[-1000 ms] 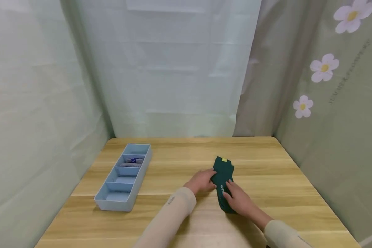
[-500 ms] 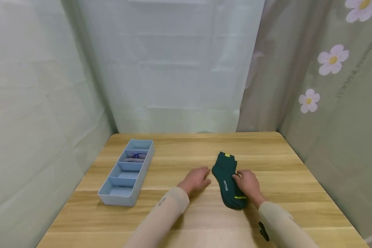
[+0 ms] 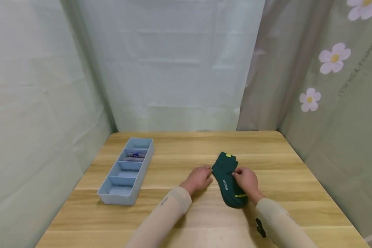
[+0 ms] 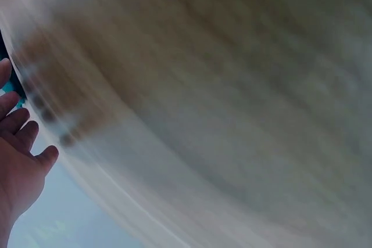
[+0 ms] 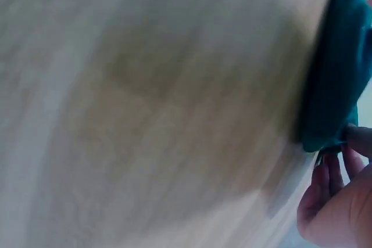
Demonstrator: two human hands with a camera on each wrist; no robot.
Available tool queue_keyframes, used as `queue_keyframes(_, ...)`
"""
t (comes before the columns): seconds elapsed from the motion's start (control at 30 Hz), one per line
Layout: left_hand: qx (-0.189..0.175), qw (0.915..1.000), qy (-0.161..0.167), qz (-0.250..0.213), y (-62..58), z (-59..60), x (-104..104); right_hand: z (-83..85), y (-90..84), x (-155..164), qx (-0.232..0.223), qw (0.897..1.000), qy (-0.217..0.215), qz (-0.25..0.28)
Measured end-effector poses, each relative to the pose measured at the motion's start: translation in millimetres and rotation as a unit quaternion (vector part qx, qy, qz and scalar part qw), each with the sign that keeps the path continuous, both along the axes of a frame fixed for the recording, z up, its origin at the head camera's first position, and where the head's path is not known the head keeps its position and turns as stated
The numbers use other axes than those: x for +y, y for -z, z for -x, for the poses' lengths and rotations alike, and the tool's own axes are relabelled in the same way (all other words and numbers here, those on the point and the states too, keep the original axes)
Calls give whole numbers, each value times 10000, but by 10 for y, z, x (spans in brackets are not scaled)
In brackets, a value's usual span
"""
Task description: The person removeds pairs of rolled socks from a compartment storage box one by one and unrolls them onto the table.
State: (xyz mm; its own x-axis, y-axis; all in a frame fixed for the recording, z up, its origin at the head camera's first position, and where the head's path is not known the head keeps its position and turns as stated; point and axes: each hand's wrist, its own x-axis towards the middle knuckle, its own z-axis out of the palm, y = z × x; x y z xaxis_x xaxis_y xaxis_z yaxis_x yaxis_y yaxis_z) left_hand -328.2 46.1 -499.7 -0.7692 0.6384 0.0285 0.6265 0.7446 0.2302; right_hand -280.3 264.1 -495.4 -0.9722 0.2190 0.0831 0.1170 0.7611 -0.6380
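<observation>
Dark green ankle socks (image 3: 224, 172) lie flat in a layered stack right of the table's middle, cuffs toward the back. They carry white "COTTON" lettering, a yellow mark at the cuff and a yellow stripe near the toes. My right hand (image 3: 247, 181) pinches their right edge; in the right wrist view the thumb (image 5: 359, 139) is above the green fabric (image 5: 334, 74) and the fingers are beneath. My left hand (image 3: 199, 177) is beside the socks, fingertips right at their left edge. Its fingers (image 4: 16, 121) look loosely extended and hold nothing in the left wrist view.
A light blue divided box (image 3: 127, 172) stands on the left of the wooden table (image 3: 179, 148). Rolled greyish socks (image 3: 134, 157) sit in its second compartment from the back. Pale curtains (image 3: 173, 69) hang behind and at both sides.
My left hand has come off the socks to the left, then back slightly toward their edge. My right hand has shifted from on top to their right edge, uncovering the lettering and yellow stripe.
</observation>
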Motion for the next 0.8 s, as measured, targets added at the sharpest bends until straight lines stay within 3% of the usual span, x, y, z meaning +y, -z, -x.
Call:
queue_keyframes(0.27,91,9995,131,261,-11,15,38,-2,-59,57,-290,9976,55,628)
queue_keyframes(0.57,275,9986,262,361,-22,1,6,-32,-43,1,-355,9990,250,70)
queue_keyframes(0.8,343,9984,337,289,13,-27,2,-9,0,2,-504,9984,256,-59)
